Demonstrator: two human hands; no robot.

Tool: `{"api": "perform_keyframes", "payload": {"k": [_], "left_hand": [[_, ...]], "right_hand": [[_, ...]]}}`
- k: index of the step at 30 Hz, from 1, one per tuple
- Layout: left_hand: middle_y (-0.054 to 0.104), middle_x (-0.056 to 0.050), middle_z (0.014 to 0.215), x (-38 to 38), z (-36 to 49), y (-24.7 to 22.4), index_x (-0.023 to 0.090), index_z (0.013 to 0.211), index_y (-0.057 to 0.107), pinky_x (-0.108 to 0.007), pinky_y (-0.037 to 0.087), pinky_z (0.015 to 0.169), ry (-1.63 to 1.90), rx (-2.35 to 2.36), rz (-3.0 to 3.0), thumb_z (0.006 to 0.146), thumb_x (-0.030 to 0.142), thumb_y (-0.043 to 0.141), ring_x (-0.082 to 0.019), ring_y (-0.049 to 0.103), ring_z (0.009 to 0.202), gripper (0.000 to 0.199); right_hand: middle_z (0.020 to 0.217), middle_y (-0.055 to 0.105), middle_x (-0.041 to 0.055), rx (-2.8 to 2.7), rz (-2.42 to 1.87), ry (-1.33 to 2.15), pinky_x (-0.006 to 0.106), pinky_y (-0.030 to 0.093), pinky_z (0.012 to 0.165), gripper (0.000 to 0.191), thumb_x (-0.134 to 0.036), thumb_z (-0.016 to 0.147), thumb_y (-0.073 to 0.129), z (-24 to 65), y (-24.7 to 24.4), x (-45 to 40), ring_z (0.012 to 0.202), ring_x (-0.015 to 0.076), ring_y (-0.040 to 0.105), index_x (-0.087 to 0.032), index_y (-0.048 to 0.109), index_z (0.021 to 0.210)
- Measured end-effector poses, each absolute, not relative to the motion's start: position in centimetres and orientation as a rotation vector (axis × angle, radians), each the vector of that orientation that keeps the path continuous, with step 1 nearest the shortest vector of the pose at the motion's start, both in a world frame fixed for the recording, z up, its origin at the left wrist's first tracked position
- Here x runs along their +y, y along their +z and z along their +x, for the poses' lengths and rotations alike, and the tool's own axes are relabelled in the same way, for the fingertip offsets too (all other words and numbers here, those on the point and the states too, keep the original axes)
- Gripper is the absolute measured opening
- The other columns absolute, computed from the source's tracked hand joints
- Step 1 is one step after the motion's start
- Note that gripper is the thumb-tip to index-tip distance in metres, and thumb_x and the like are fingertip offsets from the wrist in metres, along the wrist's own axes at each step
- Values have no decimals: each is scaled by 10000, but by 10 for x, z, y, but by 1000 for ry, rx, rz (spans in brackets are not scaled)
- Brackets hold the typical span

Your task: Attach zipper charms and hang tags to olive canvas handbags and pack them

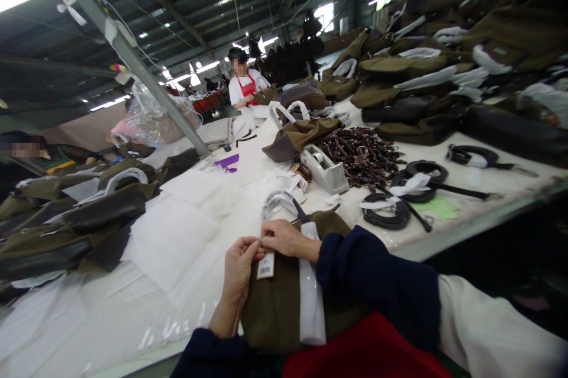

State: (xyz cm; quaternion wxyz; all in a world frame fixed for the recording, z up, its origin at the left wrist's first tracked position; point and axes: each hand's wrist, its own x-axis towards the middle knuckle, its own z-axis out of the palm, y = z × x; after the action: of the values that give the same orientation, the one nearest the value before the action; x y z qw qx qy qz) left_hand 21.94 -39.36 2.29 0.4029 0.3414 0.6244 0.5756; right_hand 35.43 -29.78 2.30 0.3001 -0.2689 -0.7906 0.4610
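Note:
An olive-green handbag (277,313) lies at the table's near edge, close to my body. One of its handles (277,200) is wrapped in white padding, and another white-wrapped strip (312,301) runs down its front. My left hand (239,259) and my right hand (284,237) meet at the bag's upper edge, fingertips pinched together. Just below the fingertips hangs a white hang tag (265,264) with a barcode. The tag's upper end, between my fingers, is too small to make out clearly.
A tape dispenser (326,171) stands beyond the bag, beside a heap of dark brown straps with metal clasps (361,156). Coiled black straps (386,210) lie to the right. White sheets (173,236) and stacked bags (106,206) cover the left. A person in a red apron (246,89) stands at the far end.

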Motion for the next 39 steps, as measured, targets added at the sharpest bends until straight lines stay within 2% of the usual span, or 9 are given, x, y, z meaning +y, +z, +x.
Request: {"api": "perform_keyframes", "payload": {"k": [5, 10, 16, 29, 39], "left_hand": [[693, -2, 678, -394, 220, 23, 134, 858, 640, -186, 504, 620, 1459, 1566, 877, 682, 390, 818, -86, 630, 592, 357], [720, -15, 787, -397, 221, 27, 153, 999, 631, -217, 532, 679, 1463, 1509, 863, 701, 386, 812, -103, 666, 660, 419], [721, -24, 755, -397, 220, 26, 135, 900, 662, -219, 531, 695, 1445, 1501, 839, 663, 379, 838, -113, 673, 681, 383], [681, -1, 691, -395, 219, 25, 147, 881, 676, -220, 473, 620, 1381, 1628, 987, 679, 458, 787, -106, 594, 590, 387], [611, 17, 580, -391, 209, 39, 164, 786, 682, -236, 424, 573, 1193, 1694, 1256, 734, 408, 725, -121, 540, 521, 254]], "right_hand": [[598, 537, -45, -2070, -708, 1313, 206, 302, 546, 101, -119, 781, 643, 354, 20, -295, 562, 83, 468, -143, 602, 692], [623, 569, -37, -2016, -697, 1489, 191, 364, 463, 68, -165, 823, 602, 352, 12, -290, 472, 81, 512, -147, 604, 758], [607, 557, -36, -1951, -690, 1621, 183, 408, 421, 78, -171, 827, 601, 350, 9, -289, 454, 84, 514, -145, 581, 757], [624, 547, -45, -1973, -677, 1627, 171, 394, 437, 47, -153, 806, 612, 351, 7, -285, 470, 69, 493, -142, 588, 767], [613, 553, -43, -2030, -691, 1589, 175, 372, 453, 36, -118, 779, 586, 352, 8, -286, 473, 77, 509, -141, 589, 752]]}}
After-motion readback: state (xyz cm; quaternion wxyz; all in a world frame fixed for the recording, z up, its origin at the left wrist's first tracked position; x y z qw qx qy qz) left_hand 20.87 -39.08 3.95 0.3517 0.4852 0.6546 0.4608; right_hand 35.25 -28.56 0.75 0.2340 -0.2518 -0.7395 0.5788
